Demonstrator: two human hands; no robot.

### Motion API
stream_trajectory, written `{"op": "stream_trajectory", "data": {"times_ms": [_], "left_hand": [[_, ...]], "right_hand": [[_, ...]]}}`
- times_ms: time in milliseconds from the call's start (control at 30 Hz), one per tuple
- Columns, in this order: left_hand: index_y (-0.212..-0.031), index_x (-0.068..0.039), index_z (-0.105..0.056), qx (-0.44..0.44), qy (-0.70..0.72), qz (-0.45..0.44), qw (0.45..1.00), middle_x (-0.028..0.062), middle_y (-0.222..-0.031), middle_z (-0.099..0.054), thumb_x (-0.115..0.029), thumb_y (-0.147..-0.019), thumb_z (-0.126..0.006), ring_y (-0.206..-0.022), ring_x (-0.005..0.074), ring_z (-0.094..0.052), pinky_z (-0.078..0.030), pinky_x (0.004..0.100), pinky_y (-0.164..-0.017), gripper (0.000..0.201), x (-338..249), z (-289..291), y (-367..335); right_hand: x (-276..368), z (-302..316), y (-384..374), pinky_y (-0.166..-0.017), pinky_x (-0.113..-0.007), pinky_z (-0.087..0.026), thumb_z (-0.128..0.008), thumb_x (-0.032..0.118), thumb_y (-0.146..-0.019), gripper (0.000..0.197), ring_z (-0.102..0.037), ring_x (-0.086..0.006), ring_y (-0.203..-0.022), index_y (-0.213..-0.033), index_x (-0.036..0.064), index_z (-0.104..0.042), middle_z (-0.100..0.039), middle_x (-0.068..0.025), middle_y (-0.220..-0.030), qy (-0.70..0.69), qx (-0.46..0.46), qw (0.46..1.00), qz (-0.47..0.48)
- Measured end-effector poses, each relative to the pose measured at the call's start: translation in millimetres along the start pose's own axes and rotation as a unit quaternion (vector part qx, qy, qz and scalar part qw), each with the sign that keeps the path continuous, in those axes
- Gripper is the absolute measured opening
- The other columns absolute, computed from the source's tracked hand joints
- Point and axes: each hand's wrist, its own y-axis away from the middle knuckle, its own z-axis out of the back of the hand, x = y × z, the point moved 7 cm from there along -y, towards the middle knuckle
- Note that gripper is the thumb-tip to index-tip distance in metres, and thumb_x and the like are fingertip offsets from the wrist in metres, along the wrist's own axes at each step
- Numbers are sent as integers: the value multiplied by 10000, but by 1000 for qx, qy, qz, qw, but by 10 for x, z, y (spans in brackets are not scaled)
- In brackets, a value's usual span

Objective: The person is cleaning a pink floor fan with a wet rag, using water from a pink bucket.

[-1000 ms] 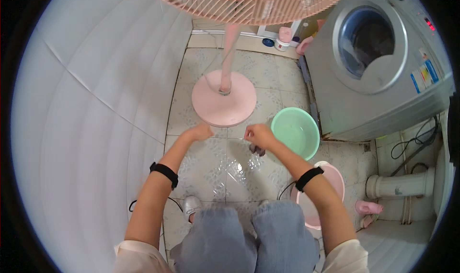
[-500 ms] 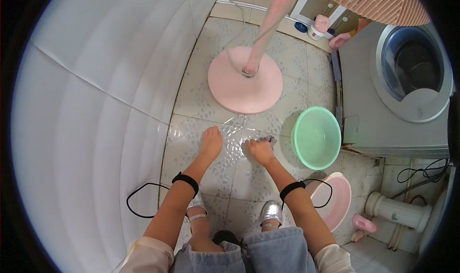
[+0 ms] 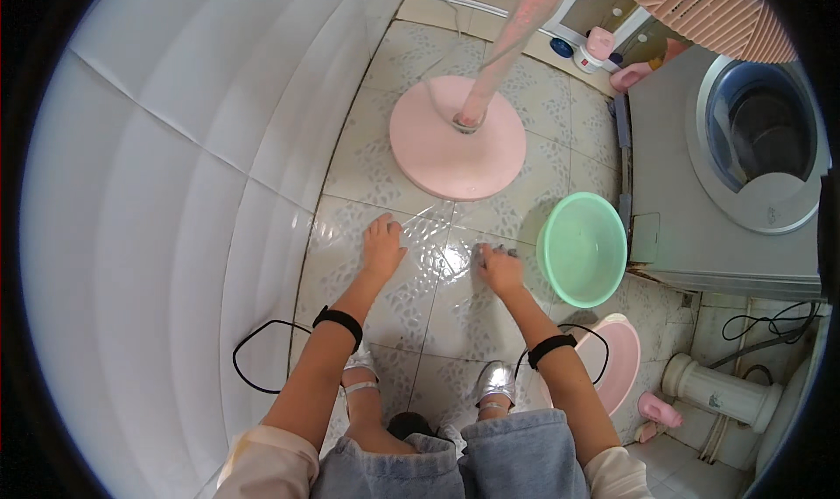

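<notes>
My right hand [image 3: 501, 271] is closed on a small grey cloth [image 3: 509, 252], pressed to the wet, shiny tile floor [image 3: 472, 315]. Only bits of the cloth stick out around the fingers. To its left, my left hand [image 3: 383, 249] is held over the tiles with nothing in it, its fingers apart and slightly bent. A light green basin [image 3: 582, 249] stands just right of my right hand; its inside looks smooth and pale. Beyond both hands rises the round pink base [image 3: 455, 140] of a stand fan.
A pink basin [image 3: 619, 368] sits by my right forearm. The grey front-loading washing machine [image 3: 665, 175] fills the right side, with a white drainpipe [image 3: 722, 390] and pink bottle [image 3: 659, 409] nearer me. A white tiled wall [image 3: 166, 236] runs along the left. The fan's pink grille [image 3: 709, 13] overhangs the far right.
My right hand has slid right with the grey cloth, closer to the green basin. My left hand has shifted slightly forward and its fingers have spread. The view has tilted a little.
</notes>
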Motion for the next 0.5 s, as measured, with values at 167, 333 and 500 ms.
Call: {"op": "stream_trajectory", "data": {"times_ms": [167,333,500], "left_hand": [[-1135,-77,-472,59,5,7,998,140,-1287,-345,-267,-586,-768,-1210,310,-300,-263,445,-978,652,170,233,66],[-1227,-64,-429,96,15,15,995,167,-1340,-309,-406,-641,-714,-1268,338,-236,-202,453,-1031,736,-46,269,-179],[-1091,-37,-545,115,39,-63,991,196,-1182,-487,-316,-711,-646,-1130,316,-437,-350,397,-935,482,-515,974,-771]], "right_hand": [[-317,197,124,-764,-410,-478,-691,250,-658,703,-576,-316,-954,-1253,104,-347,-502,-182,-1130,-132,164,964,-164],[-689,-183,221,-802,-447,-462,-645,158,-672,586,-570,-359,-937,-1201,51,-417,-465,-204,-1172,-86,190,970,-128],[-165,940,-39,-819,-388,-465,-596,94,-665,318,-571,-358,-927,-968,-5,-600,-575,-214,-1025,-187,139,972,-18]]}}
